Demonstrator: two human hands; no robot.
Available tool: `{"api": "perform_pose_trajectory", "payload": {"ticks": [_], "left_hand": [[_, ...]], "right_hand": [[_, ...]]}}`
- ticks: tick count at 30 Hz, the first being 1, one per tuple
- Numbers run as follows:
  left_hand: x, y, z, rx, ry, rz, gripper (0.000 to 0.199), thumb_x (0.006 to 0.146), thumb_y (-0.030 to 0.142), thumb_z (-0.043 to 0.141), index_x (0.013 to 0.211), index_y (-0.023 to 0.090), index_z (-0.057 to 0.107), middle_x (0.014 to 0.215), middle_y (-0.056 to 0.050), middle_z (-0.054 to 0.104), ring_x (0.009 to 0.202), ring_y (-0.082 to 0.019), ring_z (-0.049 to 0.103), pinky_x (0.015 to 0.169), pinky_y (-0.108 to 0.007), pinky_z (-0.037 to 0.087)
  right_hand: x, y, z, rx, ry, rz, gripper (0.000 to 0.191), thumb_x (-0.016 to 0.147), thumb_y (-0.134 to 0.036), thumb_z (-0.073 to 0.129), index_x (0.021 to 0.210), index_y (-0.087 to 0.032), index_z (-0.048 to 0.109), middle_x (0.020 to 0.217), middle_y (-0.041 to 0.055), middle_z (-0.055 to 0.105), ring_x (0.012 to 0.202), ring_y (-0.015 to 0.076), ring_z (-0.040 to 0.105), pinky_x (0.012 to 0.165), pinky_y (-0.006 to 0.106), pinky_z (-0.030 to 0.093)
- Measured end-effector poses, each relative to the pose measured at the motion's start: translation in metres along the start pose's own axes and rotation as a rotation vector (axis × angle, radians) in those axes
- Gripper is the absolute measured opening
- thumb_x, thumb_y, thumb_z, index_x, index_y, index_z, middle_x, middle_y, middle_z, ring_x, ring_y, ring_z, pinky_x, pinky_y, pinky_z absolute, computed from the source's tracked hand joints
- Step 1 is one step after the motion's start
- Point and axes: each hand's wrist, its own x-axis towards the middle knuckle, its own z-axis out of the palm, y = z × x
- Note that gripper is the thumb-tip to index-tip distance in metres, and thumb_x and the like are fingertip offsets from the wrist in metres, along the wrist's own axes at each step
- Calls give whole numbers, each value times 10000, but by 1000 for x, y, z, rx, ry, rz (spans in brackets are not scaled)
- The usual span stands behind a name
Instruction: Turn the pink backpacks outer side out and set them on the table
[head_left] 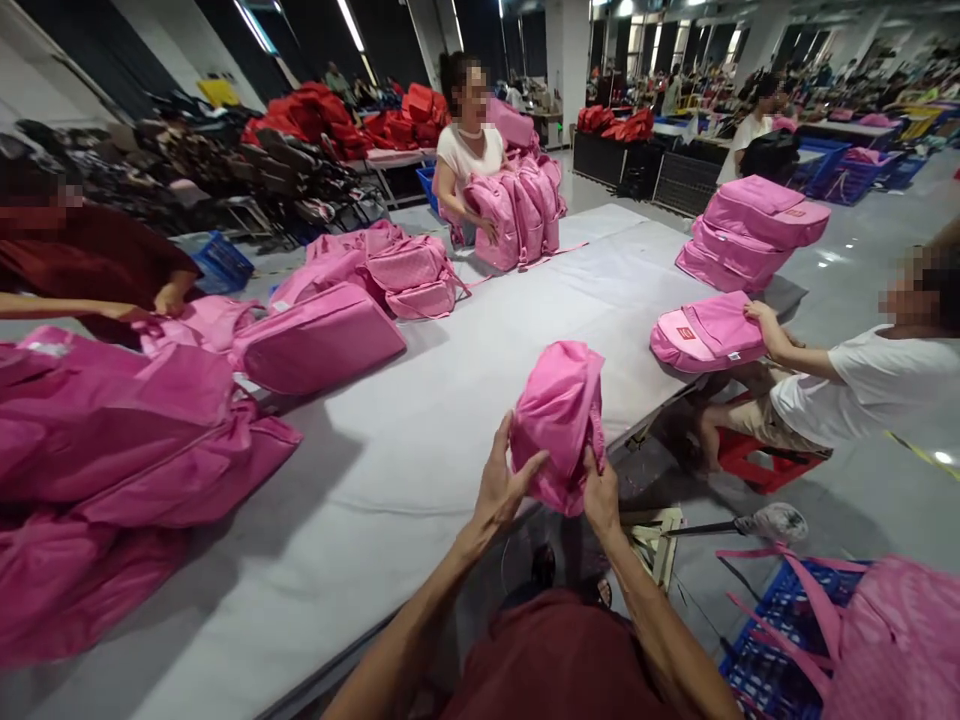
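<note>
Between my two hands is a pink backpack [556, 420], crumpled and raised at the near edge of the white-covered table [442, 420]. My left hand [504, 480] grips its left side, thumb across the near face and fingers partly behind it. On the opposite side my right hand [600, 495] is closed on the lower right edge, where the fabric is gathered. The backpack's far side is hidden from me.
Pink backpacks [127, 430] are heaped at the left, beside a co-worker's hands. Another person holds a row of backpacks [517, 215] at the far end. At right, a seated person handles one backpack [709, 330] near a stack [750, 235]. A blue crate [780, 610] stands lower right.
</note>
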Motion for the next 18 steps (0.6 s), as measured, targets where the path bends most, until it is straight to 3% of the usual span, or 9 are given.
{"api": "perform_pose_trajectory", "payload": {"ticks": [2, 4, 7, 10, 12, 14, 16, 18], "left_hand": [[21, 20, 3, -67, 149, -67, 948, 944, 645, 826, 1725, 265, 446, 1707, -150, 565, 1555, -365, 570, 1267, -496, 505], [39, 28, 5, -74, 234, -162, 870, 909, 663, 853, 1614, 232, 581, 1477, -149, 735, 1351, -346, 710, 1120, -455, 587], [49, 27, 7, -80, 170, -192, 645, 908, 683, 818, 1329, 199, 746, 1112, -89, 829, 1008, -277, 768, 876, -354, 604], [47, 22, 7, -82, 99, -134, 501, 905, 660, 800, 1147, 223, 785, 1002, -41, 821, 902, -238, 733, 792, -304, 557], [48, 17, 4, -77, 143, -128, 456, 886, 624, 807, 1118, 231, 789, 980, -23, 818, 889, -229, 721, 793, -295, 539], [51, 12, 0, -81, 200, -138, 433, 866, 588, 804, 1107, 228, 794, 966, -16, 818, 888, -229, 717, 800, -295, 533], [56, 8, -3, -89, 204, -134, 440, 856, 574, 795, 1129, 230, 803, 985, -16, 827, 907, -235, 722, 808, -296, 536], [59, 6, -3, -93, 151, -112, 468, 858, 579, 786, 1183, 243, 811, 1027, -20, 841, 940, -244, 732, 822, -300, 543]], "right_hand": [[-10, -6, 7, -97, -74, -93, 659, 972, -789, 551, 1073, -180, 781, 900, 62, 760, 831, 222, 644, 796, 317, 504], [-11, -16, 9, -271, -47, -162, 545, 981, -667, 594, 1165, -196, 797, 980, 78, 793, 866, 239, 682, 817, 322, 497], [9, -32, 4, -518, 36, -247, 524, 991, -576, 635, 1370, -237, 757, 1078, 96, 817, 892, 254, 717, 828, 323, 481], [38, -26, -15, -639, 83, -277, 512, 1048, -628, 573, 1268, -221, 793, 947, 105, 797, 815, 234, 689, 803, 307, 448], [49, -2, -34, -577, 179, -171, 577, 1057, -700, 505, 1082, -202, 794, 913, 116, 780, 816, 226, 656, 783, 300, 437], [45, 34, -51, -443, 269, 65, 641, 1010, -771, 482, 860, -196, 721, 844, 121, 745, 795, 223, 611, 725, 298, 429], [29, 73, -57, -335, 270, 319, 679, 945, -836, 476, 656, -229, 575, 662, 91, 634, 692, 215, 556, 631, 303, 406], [10, 105, -54, -265, 241, 428, 701, 901, -884, 479, 605, -250, 519, 562, 54, 545, 586, 208, 525, 552, 305, 390]]}}
